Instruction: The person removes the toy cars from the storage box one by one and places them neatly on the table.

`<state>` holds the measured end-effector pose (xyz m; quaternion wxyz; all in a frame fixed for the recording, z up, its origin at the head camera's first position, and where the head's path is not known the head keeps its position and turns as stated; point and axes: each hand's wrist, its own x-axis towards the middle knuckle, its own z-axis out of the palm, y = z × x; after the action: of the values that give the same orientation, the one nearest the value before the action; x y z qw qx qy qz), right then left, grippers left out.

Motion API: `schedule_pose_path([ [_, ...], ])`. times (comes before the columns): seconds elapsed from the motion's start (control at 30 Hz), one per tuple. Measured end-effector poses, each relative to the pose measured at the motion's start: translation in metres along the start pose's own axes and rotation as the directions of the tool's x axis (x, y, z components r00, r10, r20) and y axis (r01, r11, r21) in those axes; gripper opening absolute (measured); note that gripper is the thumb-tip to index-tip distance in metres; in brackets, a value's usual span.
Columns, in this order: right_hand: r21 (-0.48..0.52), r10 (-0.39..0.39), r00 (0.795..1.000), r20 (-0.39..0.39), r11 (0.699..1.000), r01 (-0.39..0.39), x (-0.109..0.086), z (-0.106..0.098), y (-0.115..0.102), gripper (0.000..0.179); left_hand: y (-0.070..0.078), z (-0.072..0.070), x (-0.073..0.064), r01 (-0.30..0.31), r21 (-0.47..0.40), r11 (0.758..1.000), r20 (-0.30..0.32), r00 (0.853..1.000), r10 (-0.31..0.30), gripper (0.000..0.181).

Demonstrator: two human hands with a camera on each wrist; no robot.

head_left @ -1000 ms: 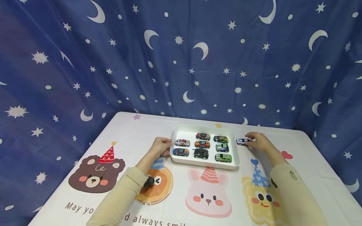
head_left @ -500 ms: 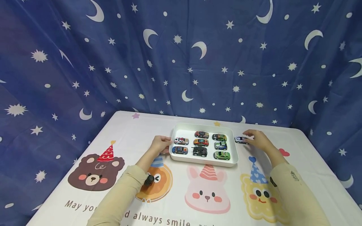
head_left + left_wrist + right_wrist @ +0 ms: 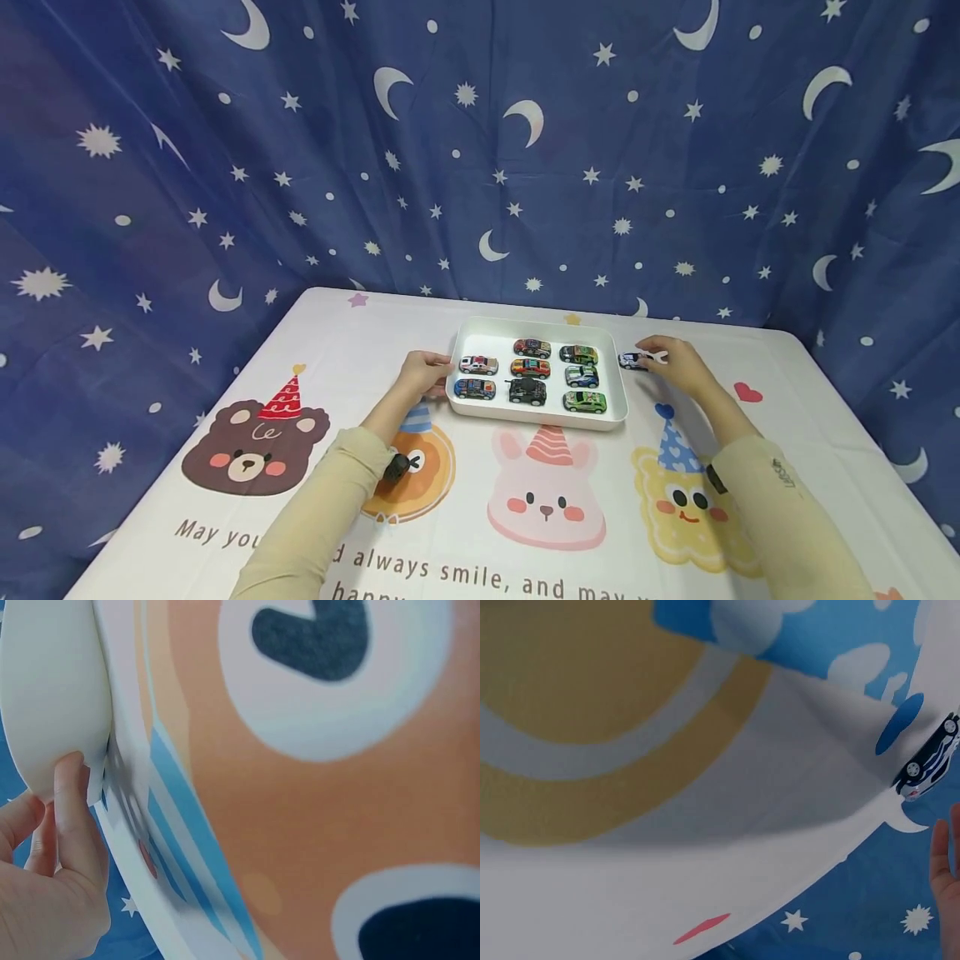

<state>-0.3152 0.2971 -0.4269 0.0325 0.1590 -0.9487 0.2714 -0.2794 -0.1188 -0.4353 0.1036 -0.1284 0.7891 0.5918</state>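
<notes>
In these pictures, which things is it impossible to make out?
Head view: printed lettering is partly behind the left sleeve.
Head view: toy car decals, too small to read.
Left wrist view: top edge crops the white tray.
Right wrist view: right edge crops the right hand.

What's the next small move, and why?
Probably have the right hand pinch the white-and-blue car: it stands outside the white tray, the hand is right at it, though no grip clearly shows, and the left hand holds the tray's edge.
</notes>
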Motion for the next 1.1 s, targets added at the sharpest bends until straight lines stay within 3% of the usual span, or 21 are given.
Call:
schedule_pose_path([
  [0.5, 0.025, -0.072, 0.996, -0.05, 0.997, 0.073, -0.002, 0.007, -0.023, 0.03, -0.002, 0.002, 0.004, 0.022, -0.01, 1.0, -0.013, 1.0, -0.022, 0.031],
  [1.1, 0.006, -0.112, 0.993, -0.029, 0.994, 0.112, -0.003, 0.007, -0.053, 0.03, -0.004, 0.002, 0.005, 0.025, -0.001, 1.0, -0.019, 1.0, -0.025, 0.03],
])
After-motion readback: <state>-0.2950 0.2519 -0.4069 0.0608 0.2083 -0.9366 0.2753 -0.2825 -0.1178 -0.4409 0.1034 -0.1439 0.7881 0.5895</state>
